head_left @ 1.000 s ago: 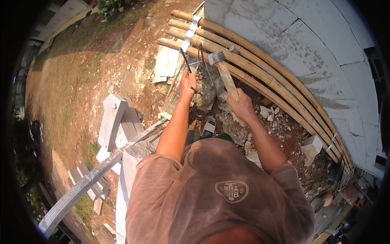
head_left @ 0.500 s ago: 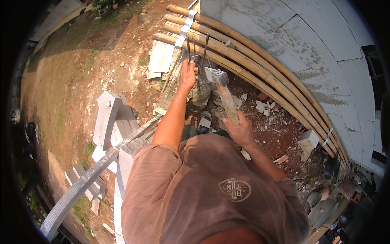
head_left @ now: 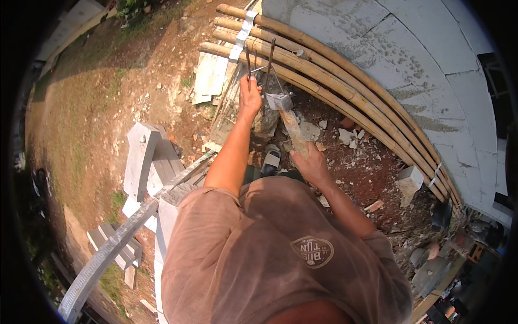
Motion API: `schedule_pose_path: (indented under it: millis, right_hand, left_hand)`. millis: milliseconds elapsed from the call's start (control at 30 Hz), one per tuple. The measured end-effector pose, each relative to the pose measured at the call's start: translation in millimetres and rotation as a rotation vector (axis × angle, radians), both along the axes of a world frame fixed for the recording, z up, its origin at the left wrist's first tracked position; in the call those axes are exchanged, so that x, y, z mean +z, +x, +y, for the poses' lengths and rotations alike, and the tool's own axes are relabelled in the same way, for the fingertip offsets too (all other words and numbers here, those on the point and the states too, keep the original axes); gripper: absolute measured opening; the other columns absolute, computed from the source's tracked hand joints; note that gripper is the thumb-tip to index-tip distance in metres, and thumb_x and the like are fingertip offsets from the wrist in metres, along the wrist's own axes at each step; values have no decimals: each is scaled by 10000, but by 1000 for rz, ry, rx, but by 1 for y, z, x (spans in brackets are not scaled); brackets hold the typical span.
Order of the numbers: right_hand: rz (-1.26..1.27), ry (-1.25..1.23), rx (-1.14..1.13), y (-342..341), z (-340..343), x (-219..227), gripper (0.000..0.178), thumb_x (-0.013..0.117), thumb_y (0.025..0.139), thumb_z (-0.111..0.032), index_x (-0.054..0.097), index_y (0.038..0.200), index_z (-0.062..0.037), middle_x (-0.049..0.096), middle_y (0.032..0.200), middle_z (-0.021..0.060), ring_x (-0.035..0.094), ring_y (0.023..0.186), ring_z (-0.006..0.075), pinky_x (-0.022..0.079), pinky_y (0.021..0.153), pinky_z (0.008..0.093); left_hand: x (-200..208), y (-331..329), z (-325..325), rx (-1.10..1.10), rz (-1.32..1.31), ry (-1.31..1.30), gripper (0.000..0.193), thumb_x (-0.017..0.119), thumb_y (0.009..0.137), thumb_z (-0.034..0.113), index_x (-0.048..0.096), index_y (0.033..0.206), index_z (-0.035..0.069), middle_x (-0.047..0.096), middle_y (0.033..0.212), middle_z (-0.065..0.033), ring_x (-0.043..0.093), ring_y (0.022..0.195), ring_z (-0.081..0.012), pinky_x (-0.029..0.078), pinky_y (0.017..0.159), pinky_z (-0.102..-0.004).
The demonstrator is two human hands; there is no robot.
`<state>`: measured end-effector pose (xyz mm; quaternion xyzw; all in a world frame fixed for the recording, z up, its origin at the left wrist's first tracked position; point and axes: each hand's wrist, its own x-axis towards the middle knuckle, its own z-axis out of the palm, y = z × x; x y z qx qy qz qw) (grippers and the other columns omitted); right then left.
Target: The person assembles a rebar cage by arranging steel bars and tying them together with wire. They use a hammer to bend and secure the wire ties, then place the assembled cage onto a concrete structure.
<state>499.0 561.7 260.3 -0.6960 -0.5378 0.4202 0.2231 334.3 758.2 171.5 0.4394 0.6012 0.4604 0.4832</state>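
My left hand is closed around a thin steel reinforcing bar, which stands up past the fingers. Beside it rises a second dark bar, joined by thinner cross wires into a cage over a rough stone or concrete stub. In my right hand is a hammer, gripped by its worn wooden handle. The blocky grey hammer head lies close to the right-hand bar; whether they touch, I cannot tell.
Several bamboo poles, strapped together, curve along the grey block wall. Rubble covers the reddish soil on the right. Concrete pieces and a long metal-looking beam are to my left. A sandal shows below me.
The hammer head has swung slightly left toward the bars and turned. My right hand has moved a little forward and left with it. My left hand keeps its hold.
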Motion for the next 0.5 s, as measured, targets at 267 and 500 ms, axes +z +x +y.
schedule_pose_path:
  millis: [267, 500]
  right_hand:
    - [14, 79, -77, 4, -7, 23, 406, 635, 818, -337, 562, 1033, -1, 650, 817, 205, 637, 808, 381, 483, 712, 430]
    - [-88, -20, 68, 7, -6, 11, 377, 629, 823, -330, 558, 1001, -5, 650, 783, 197, 640, 780, 377, 482, 697, 440]
  left_hand:
    - [-4, -2, -3, 11, -19, 25, 452, 370, 991, 395, 427, 1242, 23, 545, 932, -88, 589, 794, -174, 456, 715, -334]
    - [0, 4, -7, 73, -83, -1, 430, 345, 996, 426, 477, 1145, 45, 504, 849, -63, 575, 734, -166, 438, 665, -322]
